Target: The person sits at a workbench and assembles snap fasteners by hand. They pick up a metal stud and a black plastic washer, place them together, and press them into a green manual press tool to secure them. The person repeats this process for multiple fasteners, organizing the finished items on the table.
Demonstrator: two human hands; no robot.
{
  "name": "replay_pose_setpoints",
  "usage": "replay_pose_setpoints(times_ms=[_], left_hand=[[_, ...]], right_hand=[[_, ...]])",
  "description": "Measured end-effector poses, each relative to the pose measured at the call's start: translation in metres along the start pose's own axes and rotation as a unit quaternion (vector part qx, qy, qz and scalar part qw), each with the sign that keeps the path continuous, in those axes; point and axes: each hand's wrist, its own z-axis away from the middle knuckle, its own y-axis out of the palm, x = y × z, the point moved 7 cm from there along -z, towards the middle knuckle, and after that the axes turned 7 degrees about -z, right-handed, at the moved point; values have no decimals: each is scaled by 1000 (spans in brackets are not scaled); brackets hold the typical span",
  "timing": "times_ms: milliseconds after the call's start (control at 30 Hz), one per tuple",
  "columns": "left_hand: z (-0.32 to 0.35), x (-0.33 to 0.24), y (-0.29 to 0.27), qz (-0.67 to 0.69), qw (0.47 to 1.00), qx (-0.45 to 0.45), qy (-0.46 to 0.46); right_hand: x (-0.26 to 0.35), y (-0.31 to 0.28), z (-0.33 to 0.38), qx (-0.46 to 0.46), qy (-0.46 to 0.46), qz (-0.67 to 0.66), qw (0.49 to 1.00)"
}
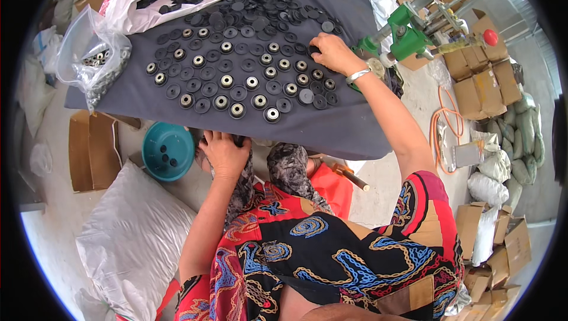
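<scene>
Several black round discs (239,78) lie in rows on a dark grey cloth-covered table (331,126); many carry a shiny metal ring in the middle. My right hand (331,52) reaches to the right end of the rows, fingers curled down onto a black disc (312,50). My left hand (223,152) rests on my patterned knee just under the table's near edge, fingers spread, holding nothing. A loose heap of plain black discs (266,1) lies at the far side of the table.
A clear plastic bag of metal rings (97,60) sits at the table's left end. A teal bowl (168,150) with a few discs stands on the floor. A green hand press (408,31) stands at right. White sacks and cardboard boxes lie around.
</scene>
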Motion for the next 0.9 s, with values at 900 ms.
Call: replay_pose_setpoints(times_ms=[900], left_hand=[[2,2,-13,21,999,32,-4]], right_hand=[[334,-21,-159,-122,-371,-312,866]])
